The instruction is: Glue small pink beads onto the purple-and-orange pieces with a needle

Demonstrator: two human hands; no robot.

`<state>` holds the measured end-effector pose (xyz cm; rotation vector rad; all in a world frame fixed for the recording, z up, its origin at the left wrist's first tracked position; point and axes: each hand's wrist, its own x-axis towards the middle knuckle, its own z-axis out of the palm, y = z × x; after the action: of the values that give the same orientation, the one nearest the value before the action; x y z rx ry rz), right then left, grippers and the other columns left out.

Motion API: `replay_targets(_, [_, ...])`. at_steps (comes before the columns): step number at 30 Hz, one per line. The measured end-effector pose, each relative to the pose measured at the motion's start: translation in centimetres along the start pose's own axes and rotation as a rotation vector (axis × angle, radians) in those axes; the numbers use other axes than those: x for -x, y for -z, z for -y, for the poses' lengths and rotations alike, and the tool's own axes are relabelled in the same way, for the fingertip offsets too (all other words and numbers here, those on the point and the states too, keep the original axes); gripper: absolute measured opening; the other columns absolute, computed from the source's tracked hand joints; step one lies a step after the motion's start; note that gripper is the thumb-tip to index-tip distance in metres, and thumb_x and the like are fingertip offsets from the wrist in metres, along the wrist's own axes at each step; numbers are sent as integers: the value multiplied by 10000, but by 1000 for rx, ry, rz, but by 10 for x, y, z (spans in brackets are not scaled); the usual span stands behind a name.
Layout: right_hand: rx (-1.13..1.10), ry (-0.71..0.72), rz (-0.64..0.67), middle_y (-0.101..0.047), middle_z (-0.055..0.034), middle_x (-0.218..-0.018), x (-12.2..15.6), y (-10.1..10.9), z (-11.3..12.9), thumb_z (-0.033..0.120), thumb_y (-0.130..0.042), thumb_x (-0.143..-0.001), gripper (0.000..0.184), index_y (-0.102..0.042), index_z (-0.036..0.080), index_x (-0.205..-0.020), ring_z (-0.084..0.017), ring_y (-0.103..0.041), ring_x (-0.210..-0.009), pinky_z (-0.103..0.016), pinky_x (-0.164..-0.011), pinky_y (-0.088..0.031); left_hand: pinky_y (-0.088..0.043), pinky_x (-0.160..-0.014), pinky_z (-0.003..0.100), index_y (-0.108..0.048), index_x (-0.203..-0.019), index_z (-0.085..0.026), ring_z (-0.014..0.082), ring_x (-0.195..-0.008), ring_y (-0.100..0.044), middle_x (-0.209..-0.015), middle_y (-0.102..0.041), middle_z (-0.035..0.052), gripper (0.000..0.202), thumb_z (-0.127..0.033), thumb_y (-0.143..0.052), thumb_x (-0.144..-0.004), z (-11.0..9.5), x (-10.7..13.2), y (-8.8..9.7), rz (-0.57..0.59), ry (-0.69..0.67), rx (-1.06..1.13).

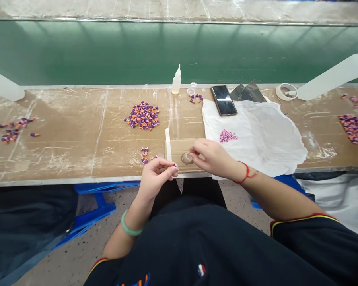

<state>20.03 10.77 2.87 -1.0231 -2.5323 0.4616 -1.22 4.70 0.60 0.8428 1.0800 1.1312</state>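
My left hand [159, 174] pinches a small purple-and-orange figurine [175, 165] just over the table's front edge. With fingertips pinched together, my right hand [207, 155] hovers by a small round clear dish [187, 158] on a piece of cardboard [180, 147]; whatever the fingers hold is too small to make out. Beside the cardboard lies a white strip [168, 143]. A few like figurines [144, 155] lie left of my left hand, and a larger heap of figurines [143, 116] sits farther back. Tiny pink pieces [227, 136] are piled on a white cloth [256, 135] to the right.
A squeeze bottle [176, 80] stands at the back near a small clear cap [191, 88]. A phone [223, 100] rests at the cloth's edge, with a tape roll [286, 91] farther right. More figurines [13, 130] lie far left. People sit on both sides.
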Motion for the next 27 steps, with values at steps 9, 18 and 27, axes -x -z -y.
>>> replay_targets(9, [-1220,-452,-3,-695,-48,-884,5,19,54,588,-663,-924,427,-519,200,-819,-182,-699,-826,-357,-838,-610,-595,-506,194,-712,-710,-173,119,-524,-701,-682,-742,6,246,-326,-902,-681,-25,14,-25,-6,-271,41])
replay_targets(18, [-1045,-406,-63,-621,-25,-765,11,23,58,454,-650,-933,297,-557,196,-820,-172,-615,-723,-304,-668,-545,-607,-544,226,-737,-759,-186,138,-582,-717,-752,-765,26,185,-317,-868,-740,-23,18,-28,-1,-354,-52])
replay_targets(27, [-993,-364,-104,-632,-15,-724,10,22,61,329,-611,-907,183,-562,197,-790,-143,-591,-655,-251,-567,-474,-605,-563,222,-754,-802,-193,135,-611,-724,-785,-777,30,128,-275,-845,-766,-20,20,-27,12,-366,-81])
